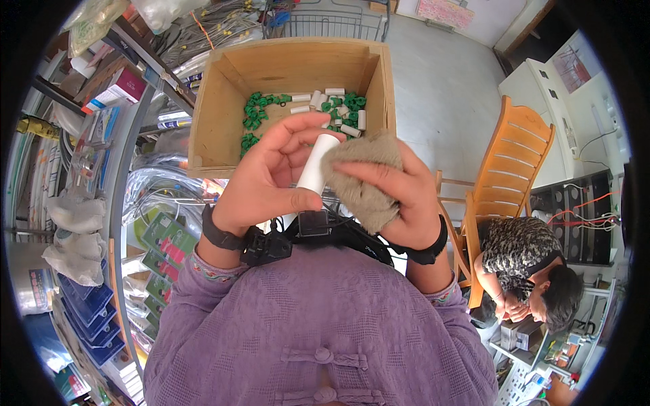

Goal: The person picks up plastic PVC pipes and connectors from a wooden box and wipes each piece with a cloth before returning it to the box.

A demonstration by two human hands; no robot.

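Note:
My left hand grips a short white plastic tube between thumb and fingers, tilted with its upper end leaning right. In my right hand is a folded grey-brown cloth, which lies against the tube's right side. Just beyond my hands stands a wooden box. Inside it, small green plastic pieces are heaped on the left and right. Several more white tubes lie scattered among them. My hands hide the box's near floor.
Shelves with packaged goods run along the left. A wire cart stands behind the box. To the right is a wooden chair, with a person bent forward beside it. White cabinets line the right wall.

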